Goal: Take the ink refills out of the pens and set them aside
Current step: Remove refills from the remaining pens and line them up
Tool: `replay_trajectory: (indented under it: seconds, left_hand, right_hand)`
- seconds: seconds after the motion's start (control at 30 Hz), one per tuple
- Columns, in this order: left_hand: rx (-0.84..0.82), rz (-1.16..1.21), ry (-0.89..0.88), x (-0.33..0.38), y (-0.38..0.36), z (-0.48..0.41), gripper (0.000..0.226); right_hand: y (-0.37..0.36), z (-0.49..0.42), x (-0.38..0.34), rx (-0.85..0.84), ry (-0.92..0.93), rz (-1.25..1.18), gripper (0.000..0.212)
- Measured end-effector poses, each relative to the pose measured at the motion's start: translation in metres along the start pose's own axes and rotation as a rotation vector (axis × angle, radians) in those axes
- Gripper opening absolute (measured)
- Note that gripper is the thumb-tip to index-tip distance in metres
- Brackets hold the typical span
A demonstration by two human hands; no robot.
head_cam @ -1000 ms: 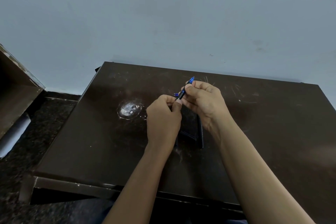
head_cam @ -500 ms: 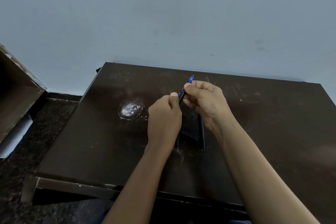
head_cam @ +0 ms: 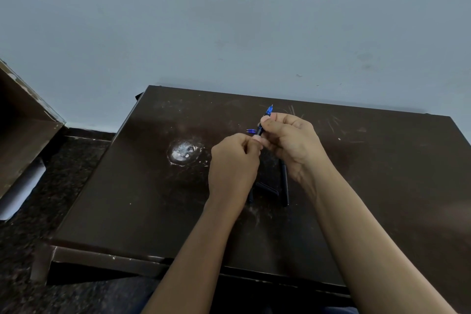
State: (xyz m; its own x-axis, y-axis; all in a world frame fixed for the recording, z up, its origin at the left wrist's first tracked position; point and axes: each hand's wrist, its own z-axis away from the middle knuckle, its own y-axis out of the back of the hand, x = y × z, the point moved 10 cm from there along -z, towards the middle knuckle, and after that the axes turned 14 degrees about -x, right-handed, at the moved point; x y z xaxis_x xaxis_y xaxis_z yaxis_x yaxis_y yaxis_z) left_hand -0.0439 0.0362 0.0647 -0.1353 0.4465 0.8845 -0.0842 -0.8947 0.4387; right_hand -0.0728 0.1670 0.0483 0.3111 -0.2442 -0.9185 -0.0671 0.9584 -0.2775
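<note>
Above the tabletop (head_cam: pixel 382 186), the right hand (head_cam: pixel 293 145) and left hand (head_cam: pixel 234 163) have their fingers clamped on a blue pen (head_cam: pixel 265 120), apparently opening it. Next, the refill must slide out.

I have both forearms reaching forward and angled inward, so the hands meet in front of me. My left hand (head_cam: pixel 233 160) is curled into a loose fist, knuckles up, thumb tip pressed toward the right. My right hand (head_cam: pixel 293 144) sits just beyond it, touching, fingers bent and pinched closed against the thumb.
</note>
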Motion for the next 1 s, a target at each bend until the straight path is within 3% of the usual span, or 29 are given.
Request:
replay_trajectory:
  seconds: [0.13,0.27,0.43,0.6,0.7,0.83,1.0]
  left_hand:
    - [0.053,-0.004,-0.008,0.000,0.008,0.002,0.020]
    - [-0.029,0.011,0.025,-0.007,0.001,-0.005,0.034]
    - [-0.057,0.057,-0.015,-0.006,-0.001,-0.003,0.028]
    - [-0.192,0.145,0.030,-0.009,-0.013,-0.005,0.029]
    - [-0.219,0.124,-0.004,-0.006,-0.014,-0.007,0.034]
    - [-0.188,0.146,-0.036,-0.005,-0.008,-0.006,0.034]
    - [-0.195,0.081,-0.008,-0.008,-0.010,-0.006,0.034]
  right_hand:
    - [-0.001,0.000,0.000,0.000,0.000,0.015,0.005]
    - [-0.001,0.000,0.002,0.017,-0.012,0.053,0.005]
    - [-0.002,0.001,0.001,0.016,-0.006,0.065,0.002]
    - [-0.016,0.001,-0.002,-0.179,-0.031,0.010,0.021]
    - [-0.017,0.004,-0.003,-0.223,-0.033,-0.038,0.021]
    - [-0.006,0.003,-0.001,-0.140,-0.053,0.034,0.006]
    - [0.002,0.005,-0.001,-0.046,-0.020,0.144,0.013]
